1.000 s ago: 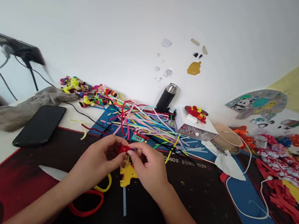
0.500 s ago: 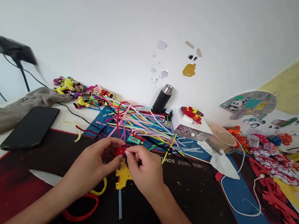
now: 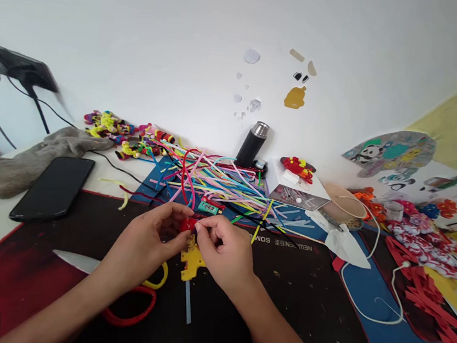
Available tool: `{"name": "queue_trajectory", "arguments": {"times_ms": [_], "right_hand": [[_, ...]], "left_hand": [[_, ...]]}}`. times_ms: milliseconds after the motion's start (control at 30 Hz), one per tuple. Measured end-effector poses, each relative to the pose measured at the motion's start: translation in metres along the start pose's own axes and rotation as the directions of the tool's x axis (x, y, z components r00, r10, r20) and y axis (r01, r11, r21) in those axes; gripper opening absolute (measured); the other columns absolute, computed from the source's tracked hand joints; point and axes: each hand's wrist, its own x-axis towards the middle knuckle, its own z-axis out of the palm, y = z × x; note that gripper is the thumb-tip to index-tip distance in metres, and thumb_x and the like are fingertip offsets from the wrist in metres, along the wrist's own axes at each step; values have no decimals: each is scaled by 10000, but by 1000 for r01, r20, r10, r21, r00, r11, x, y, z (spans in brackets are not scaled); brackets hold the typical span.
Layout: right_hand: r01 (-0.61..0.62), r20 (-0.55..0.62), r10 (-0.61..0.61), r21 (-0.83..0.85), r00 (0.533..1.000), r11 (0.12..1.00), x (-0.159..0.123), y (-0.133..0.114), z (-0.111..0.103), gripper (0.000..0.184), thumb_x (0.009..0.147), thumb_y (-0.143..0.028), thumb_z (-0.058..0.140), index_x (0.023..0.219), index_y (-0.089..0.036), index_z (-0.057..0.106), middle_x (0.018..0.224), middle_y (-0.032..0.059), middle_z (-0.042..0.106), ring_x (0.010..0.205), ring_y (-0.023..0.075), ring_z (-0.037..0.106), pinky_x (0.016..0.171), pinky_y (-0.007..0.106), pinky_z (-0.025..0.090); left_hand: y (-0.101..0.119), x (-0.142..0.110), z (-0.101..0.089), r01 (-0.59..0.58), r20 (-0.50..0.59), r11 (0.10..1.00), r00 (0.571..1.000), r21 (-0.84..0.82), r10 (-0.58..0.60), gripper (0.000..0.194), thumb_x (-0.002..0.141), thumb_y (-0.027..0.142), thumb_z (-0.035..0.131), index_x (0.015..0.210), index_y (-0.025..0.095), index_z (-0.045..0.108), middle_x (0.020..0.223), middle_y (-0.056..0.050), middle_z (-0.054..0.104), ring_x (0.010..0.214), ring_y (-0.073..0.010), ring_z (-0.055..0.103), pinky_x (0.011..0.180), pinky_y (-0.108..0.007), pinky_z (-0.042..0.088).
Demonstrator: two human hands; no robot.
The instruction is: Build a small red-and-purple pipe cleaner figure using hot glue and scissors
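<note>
The red piece [image 3: 188,224] is just below the centre of the frame, between the two hands. At the left edge a grey cloth [image 3: 35,160] lies beside a black phone [image 3: 52,189]. The scissors [image 3: 76,260] lie at lower left, partly covered by the left forearm. The left hand [image 3: 146,243] curls round the piece, gripping it between thumb and fingers. Below the piece lies a yellow glue gun [image 3: 191,261], its glue stick [image 3: 188,302] pointing to the bottom of the frame; pipe cleaners [image 3: 227,182] spread above the hands. The right hand [image 3: 225,251] has thumb and forefinger pinched together at the piece's right edge; I cannot tell what is between them. Further right come a flask [image 3: 252,145], a white box [image 3: 319,190], a tissue [image 3: 346,246] and, at lower right, red strips [image 3: 434,305].
</note>
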Motion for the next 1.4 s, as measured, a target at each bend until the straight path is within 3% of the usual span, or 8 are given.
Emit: {"name": "queue_trajectory", "arguments": {"times_ms": [900,1400], "right_hand": [[-65,43,65,19,997,998,2,-3,-7,163,1001,-241,650,891,-201,763,538,-84,526,458,93,477,544,222,392],[-56,58,56,-4,997,998,1,-3,-8,152,1011,-235,655,903,-215,760,543,-78,567,452,98,497,542,228,397]], "left_hand": [[5,-1,-3,-138,21,977,990,164,137,255,902,377,735,1103,240,814,909,-34,813,779,-219,767,721,-314,626],[8,0,-4,-135,54,975,990,175,128,232,899,387,719,1056,242,809,914,-42,808,786,-223,763,734,-315,627]]}}
